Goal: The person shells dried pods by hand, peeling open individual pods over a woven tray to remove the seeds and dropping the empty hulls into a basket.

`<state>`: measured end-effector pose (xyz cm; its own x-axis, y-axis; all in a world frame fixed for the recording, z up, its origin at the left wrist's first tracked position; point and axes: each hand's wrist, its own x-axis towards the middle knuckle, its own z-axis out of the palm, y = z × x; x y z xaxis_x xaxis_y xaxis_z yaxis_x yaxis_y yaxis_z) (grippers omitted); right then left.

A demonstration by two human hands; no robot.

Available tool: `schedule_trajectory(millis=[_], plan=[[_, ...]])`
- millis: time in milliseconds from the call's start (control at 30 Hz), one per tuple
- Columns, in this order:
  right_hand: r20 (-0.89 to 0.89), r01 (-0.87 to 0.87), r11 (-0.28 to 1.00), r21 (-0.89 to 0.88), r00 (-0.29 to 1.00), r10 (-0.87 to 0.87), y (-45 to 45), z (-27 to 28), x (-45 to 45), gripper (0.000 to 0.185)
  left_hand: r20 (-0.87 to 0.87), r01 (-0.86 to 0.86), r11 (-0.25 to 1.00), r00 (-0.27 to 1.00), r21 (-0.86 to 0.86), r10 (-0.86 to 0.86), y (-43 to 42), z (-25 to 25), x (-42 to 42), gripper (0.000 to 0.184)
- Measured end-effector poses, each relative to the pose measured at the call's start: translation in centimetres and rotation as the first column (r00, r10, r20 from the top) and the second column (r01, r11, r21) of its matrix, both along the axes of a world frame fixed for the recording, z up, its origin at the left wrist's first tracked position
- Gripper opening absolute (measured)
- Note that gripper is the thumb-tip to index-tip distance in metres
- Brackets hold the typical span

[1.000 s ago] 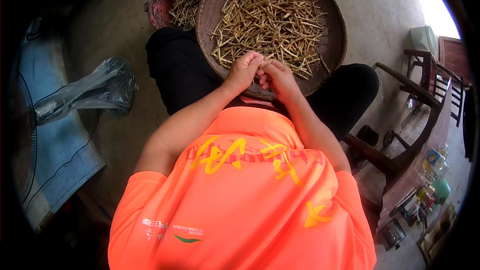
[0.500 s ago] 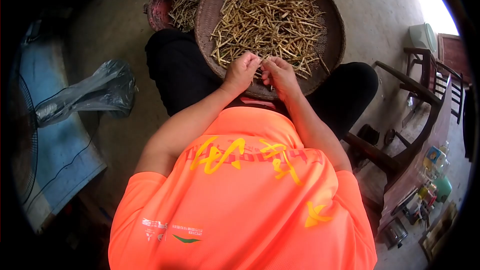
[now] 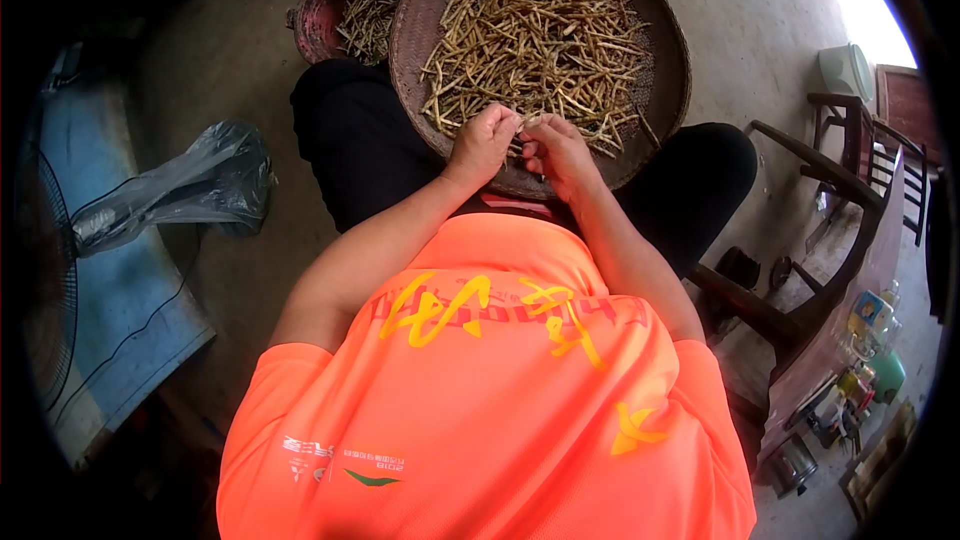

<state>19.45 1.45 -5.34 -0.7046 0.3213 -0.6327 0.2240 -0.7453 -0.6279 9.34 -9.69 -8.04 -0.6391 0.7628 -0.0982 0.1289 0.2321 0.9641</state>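
A round woven basket tray (image 3: 665,70) rests across my lap, heaped with long, dry, tan bean pods (image 3: 540,45). Over its near edge, my left hand (image 3: 482,148) and my right hand (image 3: 560,155) meet, thumbs and fingertips pinched close together. Between the fingertips they hold a dry bean pod (image 3: 521,128), mostly covered by the fingers. Curled fingers of my right hand hide whatever else may be in its palm.
Beyond my left knee stands a reddish tub (image 3: 316,25) with more pods or husks in it. A fan (image 3: 50,270) and a plastic bag (image 3: 225,175) are at left by a blue surface (image 3: 140,310). Wooden chairs (image 3: 840,175) and a cluttered table (image 3: 830,340) stand at right.
My fingertips have shifted very slightly around the pod, the right hand turning a little. The tray, pods and surroundings look the same.
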Motion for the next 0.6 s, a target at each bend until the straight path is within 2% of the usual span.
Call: schedule_trajectory(millis=[133,200,267,367,467,600], plan=[[0.006,0.013,1.0,-0.001,1.0,-0.013,-0.1,-0.6,0.0,0.006,-0.029,0.004,0.999,1.0,-0.033,-0.005,0.0,0.7,0.0,0.016],[0.024,0.03,0.997,0.068,0.999,-0.032,0.1,-1.1,0.1,0.005,-0.041,0.008,0.998,0.999,-0.055,-0.01,0.0,1.0,0.0,0.016],[0.041,0.062,0.995,0.075,0.997,-0.065,0.1,-1.1,0.0,0.004,-0.126,0.034,0.992,0.991,-0.123,-0.05,0.0,0.9,0.0,0.015],[0.065,0.095,0.992,0.078,0.993,-0.101,0.1,-0.7,-0.1,0.004,-0.147,0.039,0.991,0.987,-0.129,-0.058,0.1,1.2,0.1,0.015],[0.071,0.103,0.992,0.067,0.992,-0.108,0.1,-0.6,-0.1,0.006,-0.054,0.027,0.998,0.998,-0.052,-0.03,0.1,0.0,0.0,0.015],[0.101,0.098,0.994,0.046,0.99,-0.102,0.1,-0.2,-0.2,0.012,-0.025,0.03,0.999,0.999,-0.04,-0.031,0.1,0.0,0.0,0.015]])
